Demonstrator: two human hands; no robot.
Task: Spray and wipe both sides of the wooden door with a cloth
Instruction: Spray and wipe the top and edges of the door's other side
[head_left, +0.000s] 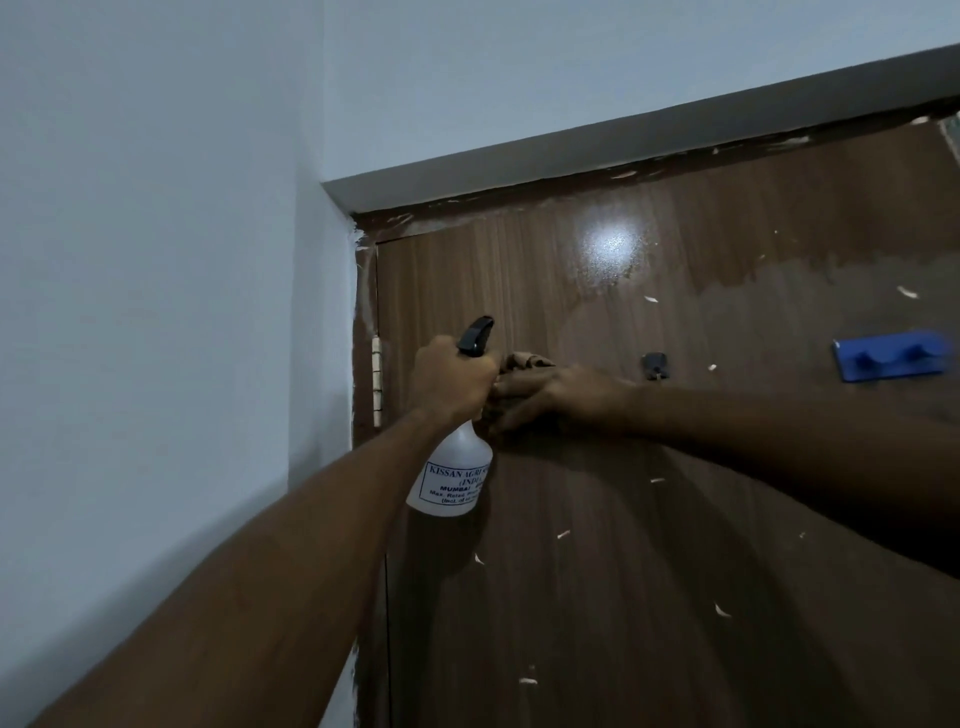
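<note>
Nearest the camera two bare forearms reach up toward the door; the left hand (451, 379) has its fingers curled tight round the neck of a translucent white plastic spray bottle with black trigger head (457, 462), nozzle pointing up and to the right at the panel, probably held ready so spraying and wiping can alternate without putting it down; blue printed label on the bottle's rounded belly, liquid level can't be told. Right hand (550, 395) lies just beside it, fingers fairly straight and close together, pressing a crumpled brown cloth (524, 361) flat on the wood, cloth bunched above the fingertips, thumb not visible. Behind them the brown wood-grain laminate door (623, 545) is closed in its frame, smooth and glossy, a light glare on a wet-looking beaded patch up top, duller band below, scattered pale paint flecks. On the door: small dark hook (654, 365), blue plastic double-hook rack (891, 356). Pale metal hinge (377, 382) at left edge; farthest, plain pale painted wall (156, 260)
</note>
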